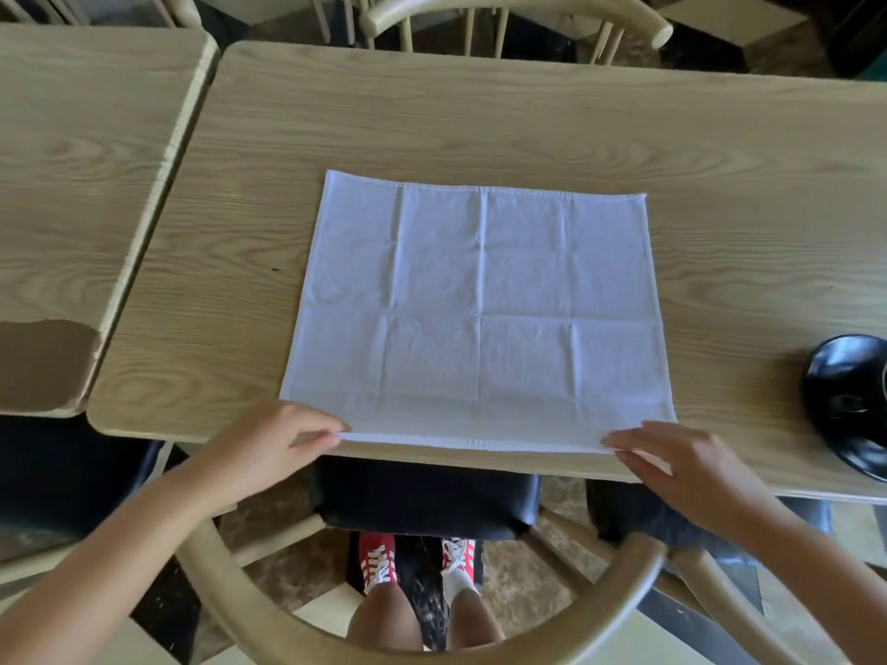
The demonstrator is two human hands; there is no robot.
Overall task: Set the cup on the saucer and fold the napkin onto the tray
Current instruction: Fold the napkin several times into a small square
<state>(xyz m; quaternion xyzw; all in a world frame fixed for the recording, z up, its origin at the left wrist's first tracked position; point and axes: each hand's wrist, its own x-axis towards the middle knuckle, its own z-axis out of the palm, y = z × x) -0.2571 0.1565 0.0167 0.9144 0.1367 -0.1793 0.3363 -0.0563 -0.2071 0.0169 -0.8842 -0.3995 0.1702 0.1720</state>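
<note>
Between the two sets of fingertips runs the near hem of the white cloth napkin (480, 309), spread flat and fully open on the wooden table (480, 112), its old fold creases showing as a grid. The left hand (269, 443) pinches the near-left corner between thumb and forefinger, fingers narrow and closed on the cloth. The right hand (672, 463) lies at the near-right corner with its fingers fairly straight over the hem; it looks to be gripping the edge, though the thumb is hidden and I cannot tell for sure.

The step in hand seems to be the first fold. Done well, both corners should lift together and travel straight away from the fingers to meet the far hem, edges matched, then the crease pressed along the existing middle line.

Just beyond the right hand's knuckles, at the frame edge, sits a glossy black dish (849, 405), possibly the saucer or tray; no cup is in view.

The table is pale woodgrain laminate, with a second table (86, 160) butted outside the left hand. Curved-back wooden chairs (518, 16) stand around it, over a marbled floor
</note>
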